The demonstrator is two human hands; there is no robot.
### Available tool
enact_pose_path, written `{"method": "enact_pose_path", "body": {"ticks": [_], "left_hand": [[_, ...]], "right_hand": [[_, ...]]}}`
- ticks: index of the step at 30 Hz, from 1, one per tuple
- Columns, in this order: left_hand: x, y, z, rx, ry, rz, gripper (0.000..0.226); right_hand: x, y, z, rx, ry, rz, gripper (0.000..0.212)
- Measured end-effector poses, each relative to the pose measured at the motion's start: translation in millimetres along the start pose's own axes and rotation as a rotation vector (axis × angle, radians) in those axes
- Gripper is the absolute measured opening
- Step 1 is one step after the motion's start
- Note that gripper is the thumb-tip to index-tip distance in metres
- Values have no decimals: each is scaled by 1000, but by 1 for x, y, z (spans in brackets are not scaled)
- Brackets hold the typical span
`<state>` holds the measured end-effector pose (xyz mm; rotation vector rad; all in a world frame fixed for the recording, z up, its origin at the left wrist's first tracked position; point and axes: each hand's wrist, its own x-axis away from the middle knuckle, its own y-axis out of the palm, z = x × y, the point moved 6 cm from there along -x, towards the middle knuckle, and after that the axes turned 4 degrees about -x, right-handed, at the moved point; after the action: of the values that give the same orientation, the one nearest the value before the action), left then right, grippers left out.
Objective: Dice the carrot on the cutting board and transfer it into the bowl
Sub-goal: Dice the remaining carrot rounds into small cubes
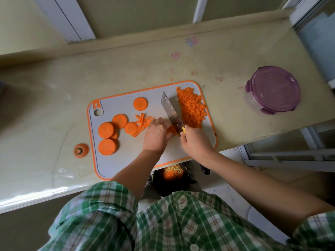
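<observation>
Carrot lies toward the board's right edge, held down by curled left fingers right beside the knife that the right fingers grip, so a slip could nick them.

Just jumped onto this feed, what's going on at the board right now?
A person is mid-dicing. The right hand grips a cleaver over the cutting board, while the left hand holds a carrot piece against the blade. A diced pile lies on the board's right side; round slices and sticks wait on the left. A dark bowl below the counter edge already holds some dice.
</observation>
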<state>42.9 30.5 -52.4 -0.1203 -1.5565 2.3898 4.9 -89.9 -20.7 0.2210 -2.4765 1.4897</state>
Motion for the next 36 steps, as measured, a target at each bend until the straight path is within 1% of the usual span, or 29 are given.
{"method": "enact_pose_path", "body": {"ticks": [6, 14, 18, 21, 25, 27, 36], "left_hand": [[0, 2, 0, 50, -4, -4, 11], [1, -3, 3, 59, -2, -27, 11], [3, -5, 1, -6, 50, -41, 20], [4, -3, -3, -37, 48, -50, 29], [6, -3, -3, -22, 23, -33, 15], [4, -3, -3, -2, 9, -27, 11], [0, -2, -4, 119, 24, -26, 8]], "right_hand": [[-3, 8, -2, 31, 19, 13, 18], [-3, 10, 3, -21, 14, 43, 18], [-3, -2, 5, -47, -4, 75, 18], [-1, -8, 2, -31, -15, 60, 16], [2, -1, 1, -13, -11, 26, 16], [3, 2, 2, -25, -2, 18, 17], [-2, 14, -1, -50, 31, 5, 14]]}}
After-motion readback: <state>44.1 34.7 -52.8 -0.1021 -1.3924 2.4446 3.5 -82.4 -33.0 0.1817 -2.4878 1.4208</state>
